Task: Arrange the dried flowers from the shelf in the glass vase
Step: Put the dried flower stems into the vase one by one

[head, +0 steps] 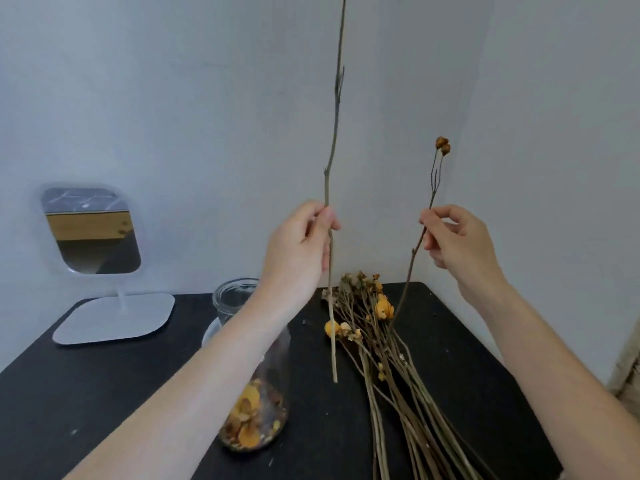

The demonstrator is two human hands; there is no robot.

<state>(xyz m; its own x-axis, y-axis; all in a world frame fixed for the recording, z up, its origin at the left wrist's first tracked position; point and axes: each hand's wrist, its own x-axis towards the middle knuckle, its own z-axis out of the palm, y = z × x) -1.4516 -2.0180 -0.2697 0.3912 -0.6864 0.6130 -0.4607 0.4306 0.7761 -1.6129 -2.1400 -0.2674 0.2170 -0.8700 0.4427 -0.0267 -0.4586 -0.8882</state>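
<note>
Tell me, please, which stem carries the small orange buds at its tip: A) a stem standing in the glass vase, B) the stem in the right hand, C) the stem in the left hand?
B: the right hand pinches the thin stem topped by orange buds. The left hand holds a long bare stem, and no stem stands in the glass vase.

The left hand [299, 244] and the right hand [457, 240] are bare. The left arm [214, 368] and the right arm [540, 358] are bare too. The left thumbnail [328, 216] is short and plain.
</note>
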